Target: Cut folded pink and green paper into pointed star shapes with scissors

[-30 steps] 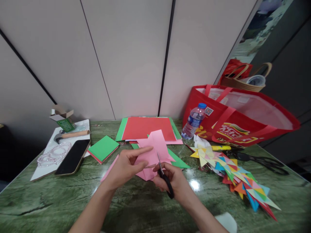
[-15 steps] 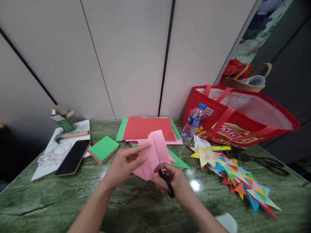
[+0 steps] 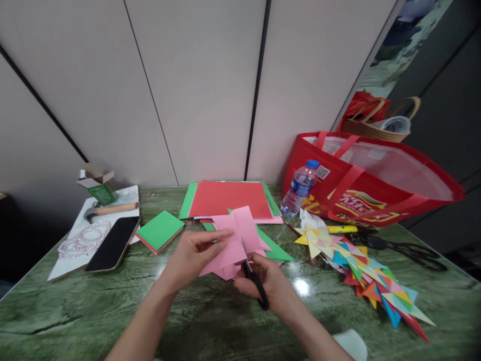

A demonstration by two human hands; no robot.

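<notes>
A sheet of pink paper is pinched along its left side by my left hand, thumb and fingers closed on it. Black-handled scissors are gripped in my right hand, fingers wrapped through the loops. Their blades meet the paper at a cut between its left part and an upright flap on the right. More pink pieces lie beneath, on top of green paper; how they are stacked is partly hidden by the sheet and my hands.
Behind my hands lies a stack of red and green sheets. On the left are square green paper, a phone and a hammer-like tool. A water bottle, red bag, folded paper pieces and large scissors stand right.
The pink sheet has come down and toward me, and its left part now spreads further from the flap at the cut. The scissors have shifted slightly left and down.
</notes>
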